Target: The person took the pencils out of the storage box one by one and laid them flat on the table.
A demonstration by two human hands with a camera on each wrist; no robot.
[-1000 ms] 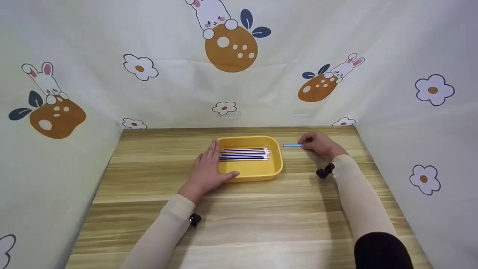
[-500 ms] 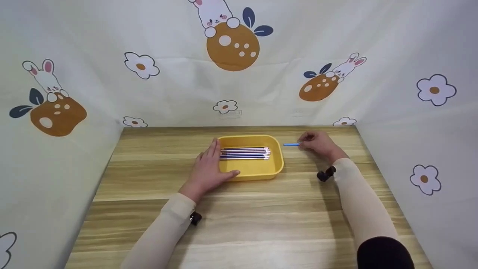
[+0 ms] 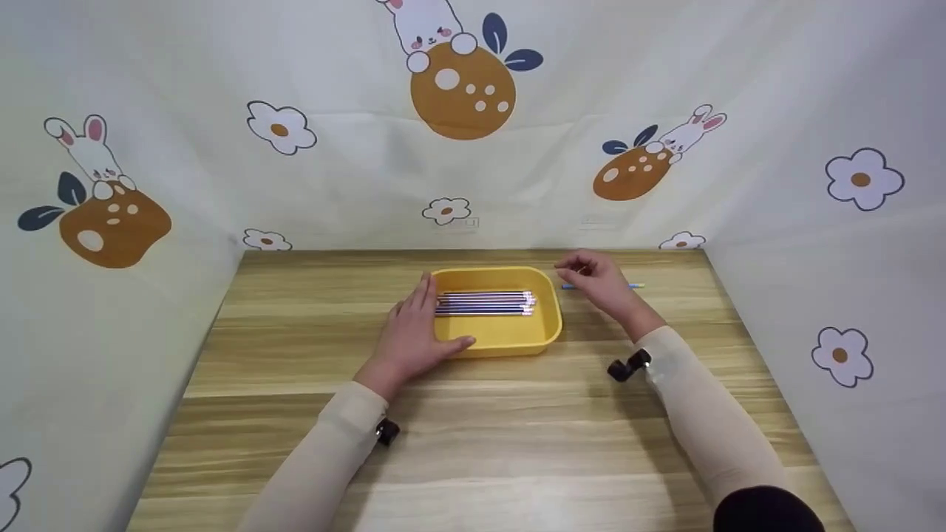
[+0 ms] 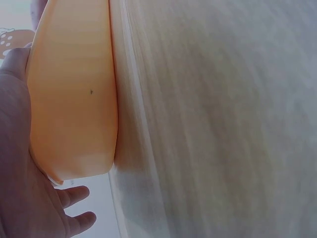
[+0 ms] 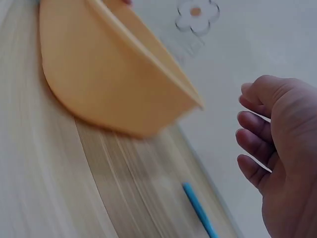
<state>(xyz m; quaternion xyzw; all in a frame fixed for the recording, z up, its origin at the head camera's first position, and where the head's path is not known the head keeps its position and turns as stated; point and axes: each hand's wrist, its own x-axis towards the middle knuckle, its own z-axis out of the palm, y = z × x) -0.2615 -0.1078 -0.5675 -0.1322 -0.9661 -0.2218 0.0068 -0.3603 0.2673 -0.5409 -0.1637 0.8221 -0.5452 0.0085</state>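
Note:
A yellow plastic box (image 3: 510, 340) stands toward the back of the table, with several striped pencils (image 3: 484, 304) lying side by side in it. My left hand (image 3: 410, 332) rests on the box's left end, fingers straight at the far corner and thumb over the near rim. In the left wrist view, two fingertips (image 4: 81, 219) stick out past the box. My right hand (image 3: 602, 284) is raised right of the box, loosely curled and holding nothing. Behind it lies a thin blue pencil-like stick (image 3: 637, 285) with a yellowish right end; the hand hides its middle in the head view.
The wood-grain table (image 3: 473, 436) meets a pale printed cloth (image 3: 355, 177) at its back and sides. Small black devices are strapped to both wrists.
My right hand has let go of the blue stick and moved left toward the box. The stick stays on the table. My left hand and the box keep their places.

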